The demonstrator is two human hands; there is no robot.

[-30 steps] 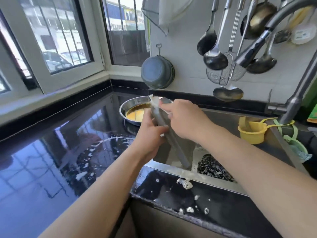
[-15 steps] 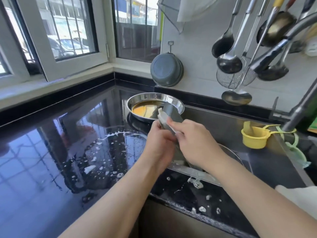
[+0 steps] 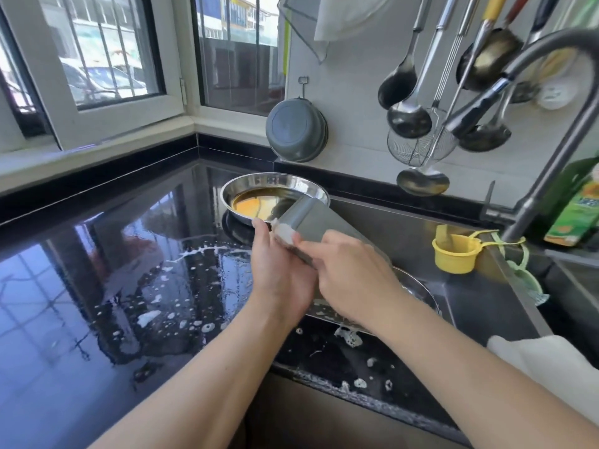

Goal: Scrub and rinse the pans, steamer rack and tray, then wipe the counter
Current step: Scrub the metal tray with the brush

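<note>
A grey rectangular tray [image 3: 312,220] is held tilted over the sink's left edge, its far end raised. My left hand [image 3: 278,273] grips it from the left and underneath. My right hand [image 3: 351,278] curls over its near edge and holds a pale, foamy scrub pad [image 3: 284,234] against the tray's corner. Behind them, on the black counter [image 3: 97,286], sits a round steel pan [image 3: 311,186] with orange-brown liquid in it. The rim of another steel pan [image 3: 419,288] shows in the sink below my right wrist; most of it is hidden.
Foam spots and water lie on the counter near the sink. A curved faucet [image 3: 547,176], a yellow cup [image 3: 455,254] and a green detergent bottle [image 3: 580,205] stand at the right. Ladles [image 3: 408,118] and a grey bowl [image 3: 296,129] hang on the wall. A white cloth [image 3: 551,361] lies at the right.
The tray has tipped flatter and lower, and my right hand has slid with the pad along its edge toward me. The view has shifted left and closer.
</note>
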